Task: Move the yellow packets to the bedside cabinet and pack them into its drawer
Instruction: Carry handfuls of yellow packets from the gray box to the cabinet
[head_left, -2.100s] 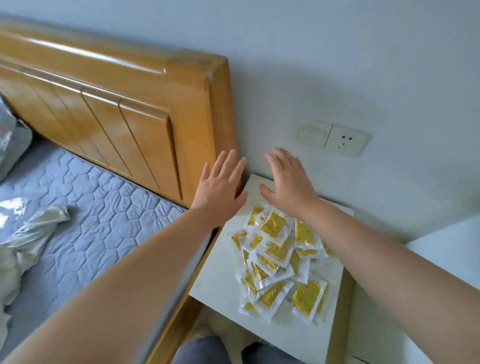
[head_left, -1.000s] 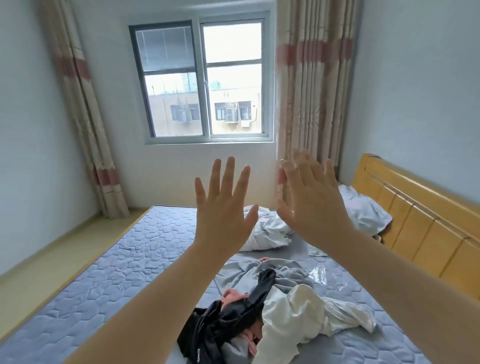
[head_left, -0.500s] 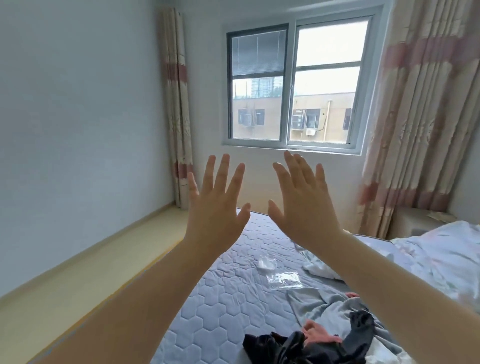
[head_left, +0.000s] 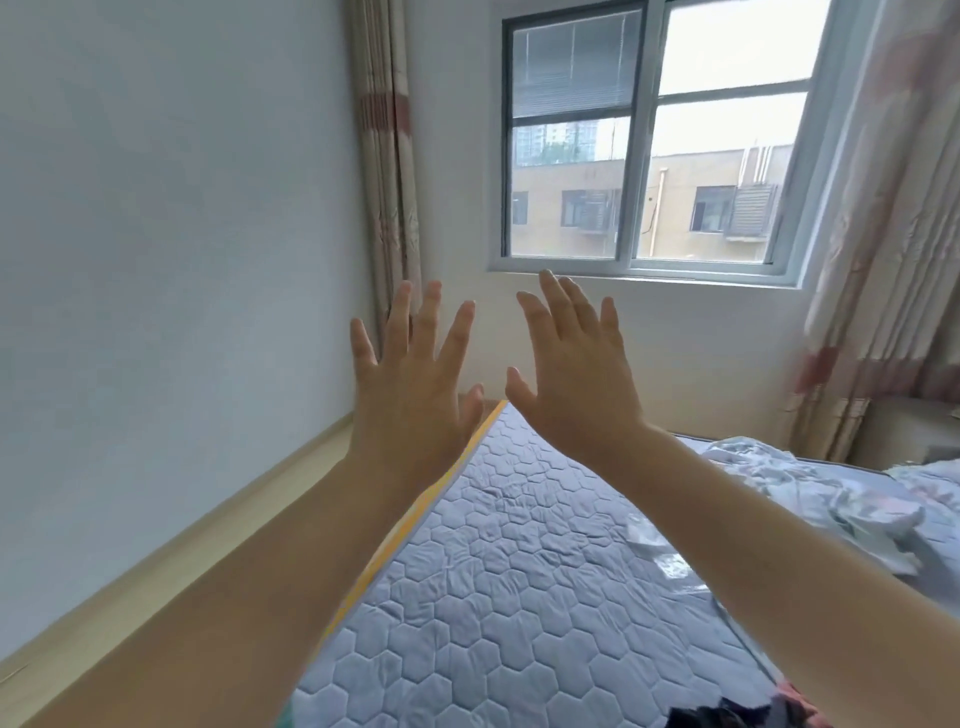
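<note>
Both hands are held up empty, left hand (head_left: 410, 384) and right hand (head_left: 576, 374) side by side, fingers (head_left: 397, 317) straight and spread apart, nothing gripped; the window (head_left: 649, 140) is seen beyond the fingertips, the quilted mattress (head_left: 519, 571) below them. No yellow packets are seen near the fingers or anywhere in view, so the step is judged a look round for them; next, they must be found and the fingers closed round a bunch

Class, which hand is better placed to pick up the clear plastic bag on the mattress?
Right hand, probably: the clear plastic bag lies beside its forearm; the left hand hangs farther left.
</note>
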